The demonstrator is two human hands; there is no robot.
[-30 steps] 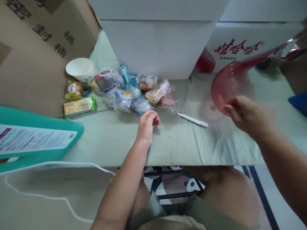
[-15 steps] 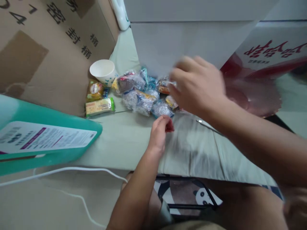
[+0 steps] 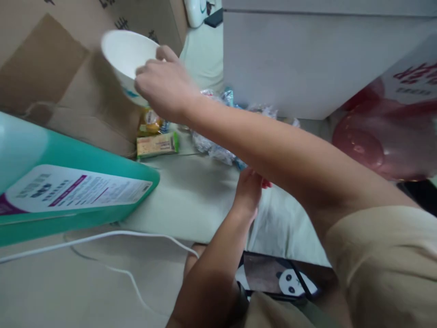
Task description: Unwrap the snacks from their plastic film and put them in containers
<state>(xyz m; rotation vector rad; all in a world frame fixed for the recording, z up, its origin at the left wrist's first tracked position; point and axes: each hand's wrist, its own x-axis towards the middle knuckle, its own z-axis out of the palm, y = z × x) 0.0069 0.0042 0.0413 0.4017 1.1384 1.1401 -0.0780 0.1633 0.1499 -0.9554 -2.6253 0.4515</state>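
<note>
Right hand [image 3: 165, 84] and white bowl [image 3: 126, 54] have both shifted since half a second ago. Then, the hand was passing over the wrapped packets [image 3: 216, 152], and the bowl was standing beside them with nothing touching it. Now the right hand is closed on the near right side of the bowl, its back turned up; the exact placing of the fingertips is hidden. The bowl is tilted, mouth up, in front of the cardboard box [image 3: 68, 95] and above the yellow packet [image 3: 150, 122]. It appears raised from the cloth [image 3: 191, 187], though its base is hidden.

Left hand [image 3: 250, 189] remains by the near edge of the wrapped packets, fingers loosely curled and partly covered by the right forearm; I cannot tell whether it holds anything.

Red translucent basin [image 3: 389, 141], which the right hand gripped one second ago, lies unheld at the right by the white box [image 3: 290, 68]. Green-ended packet [image 3: 157, 145] keeps its place below the yellow one, near the green jug [image 3: 88, 191].
</note>
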